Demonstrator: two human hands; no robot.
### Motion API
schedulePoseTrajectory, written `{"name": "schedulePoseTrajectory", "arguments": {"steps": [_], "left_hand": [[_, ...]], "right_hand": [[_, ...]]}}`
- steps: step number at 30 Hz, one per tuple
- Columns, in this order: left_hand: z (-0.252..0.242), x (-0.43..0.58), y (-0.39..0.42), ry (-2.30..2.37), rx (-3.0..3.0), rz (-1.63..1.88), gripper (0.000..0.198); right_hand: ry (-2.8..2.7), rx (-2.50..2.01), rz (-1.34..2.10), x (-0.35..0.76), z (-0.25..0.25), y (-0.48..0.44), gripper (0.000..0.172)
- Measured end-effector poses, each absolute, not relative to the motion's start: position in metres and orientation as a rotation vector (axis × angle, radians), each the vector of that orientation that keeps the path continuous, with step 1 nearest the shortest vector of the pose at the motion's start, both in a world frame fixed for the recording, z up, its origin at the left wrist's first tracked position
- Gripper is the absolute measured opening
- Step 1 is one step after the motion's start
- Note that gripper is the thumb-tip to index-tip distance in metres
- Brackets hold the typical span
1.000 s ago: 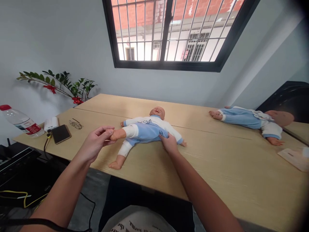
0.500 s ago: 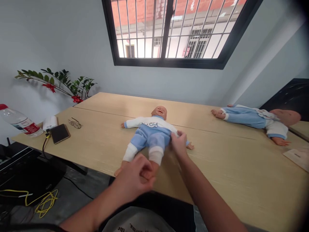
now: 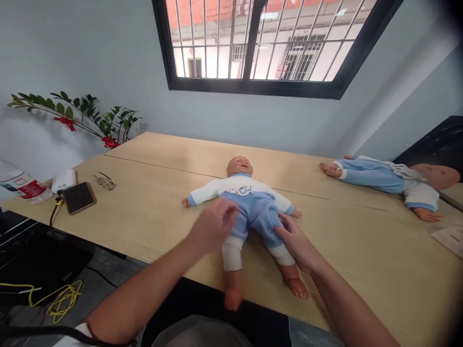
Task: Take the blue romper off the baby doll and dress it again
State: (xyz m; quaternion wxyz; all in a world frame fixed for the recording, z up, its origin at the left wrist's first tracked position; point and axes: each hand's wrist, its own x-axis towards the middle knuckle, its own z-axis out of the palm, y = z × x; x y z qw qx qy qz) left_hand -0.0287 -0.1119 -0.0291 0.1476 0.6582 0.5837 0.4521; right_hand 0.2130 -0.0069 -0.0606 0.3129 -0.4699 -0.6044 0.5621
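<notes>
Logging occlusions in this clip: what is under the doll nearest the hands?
The nearer doll lies face up on the tabletop, whose pale surface shows between its legs. What is directly beneath its back is hidden by its body and cannot be seen.

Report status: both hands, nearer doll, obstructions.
Left hand blurred at one trouser leg, contact unclear. Right hand against the other. Nearer doll face-up, one foot overhanging table. No obstruction visible.

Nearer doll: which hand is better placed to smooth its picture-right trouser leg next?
Probably the right hand: it rests against that trouser leg; the blurred left hand is by the other.
</notes>
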Motion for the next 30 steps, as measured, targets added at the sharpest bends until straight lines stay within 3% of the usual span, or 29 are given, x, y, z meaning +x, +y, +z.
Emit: {"name": "schedulePoseTrajectory", "arguments": {"steps": [5,8,10,15,21,25,28,30], "left_hand": [[-0.056,-0.090,-0.049,1.762,1.878,1.077,0.030],[-0.065,-0.090,-0.031,1.703,1.941,1.003,0.021],[-0.065,-0.083,-0.026,1.685,1.916,1.072,0.013],[-0.063,-0.067,-0.029,1.690,1.965,1.382,0.020],[-0.081,-0.076,-0.030,1.531,1.813,1.272,0.030],[-0.078,-0.077,-0.025,1.483,1.781,1.325,0.041],[-0.068,-0.071,-0.025,1.549,1.847,1.445,0.036],[-0.062,-0.071,-0.026,1.572,1.940,1.427,0.030]], "right_hand": [[-1.909,-1.289,0.988,0.221,-0.059,0.006,0.062],[-2.193,-1.090,0.485,0.194,-0.041,0.036,0.061],[-2.415,-0.893,0.325,0.169,-0.028,0.060,0.054],[-2.689,-0.636,0.229,0.138,-0.020,0.080,0.025],[-2.595,-0.711,0.331,0.163,-0.027,0.052,0.018],[-2.650,-0.706,0.530,0.164,-0.012,0.055,0.031],[-2.629,-0.550,0.383,0.162,-0.007,0.062,0.015],[-2.538,-0.427,0.146,0.165,-0.012,0.066,0.020]]}}
